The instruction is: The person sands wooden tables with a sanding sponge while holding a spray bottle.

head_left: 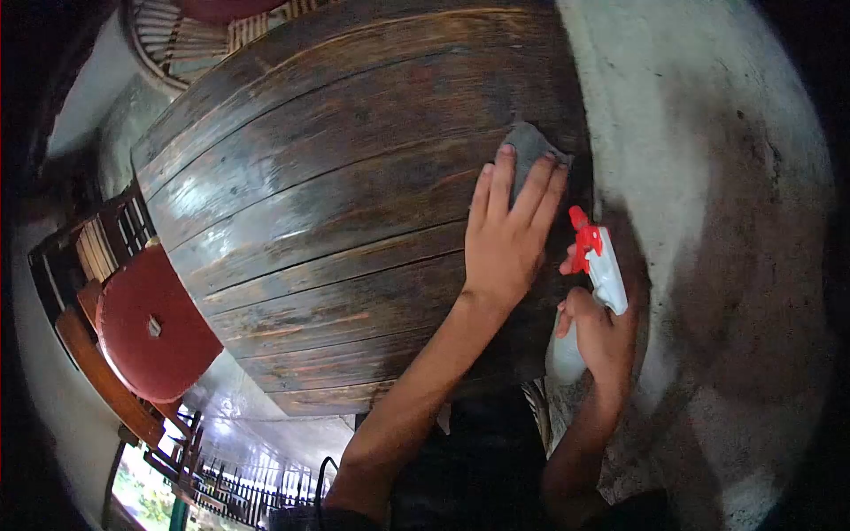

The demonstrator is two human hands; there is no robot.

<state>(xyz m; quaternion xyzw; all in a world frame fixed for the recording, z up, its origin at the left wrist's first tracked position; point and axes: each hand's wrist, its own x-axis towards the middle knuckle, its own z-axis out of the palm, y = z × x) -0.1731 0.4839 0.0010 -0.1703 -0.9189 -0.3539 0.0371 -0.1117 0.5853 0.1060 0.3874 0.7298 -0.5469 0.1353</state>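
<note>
A dark wooden plank table (336, 203) fills the middle of the head view. Close to its right edge, my left hand (509, 232) presses a grey cloth (529, 144) onto the planks, the fingers lying over the cloth and slightly apart. Part of the cloth is hidden under them. My right hand (607, 341) grips a spray bottle (608, 274) with a white and red trigger head, just off the table's right edge. The bottle's pale body shows partly below, behind the fingers, and its red nozzle points toward the top of the view.
To the right, a stained grey wall (708, 203) runs along the table's edge. A wooden chair with a round red seat (155, 327) stands at the left. Another chair with a slatted rim (168, 44) is at the top left. Railings (248, 491) show at the lower left.
</note>
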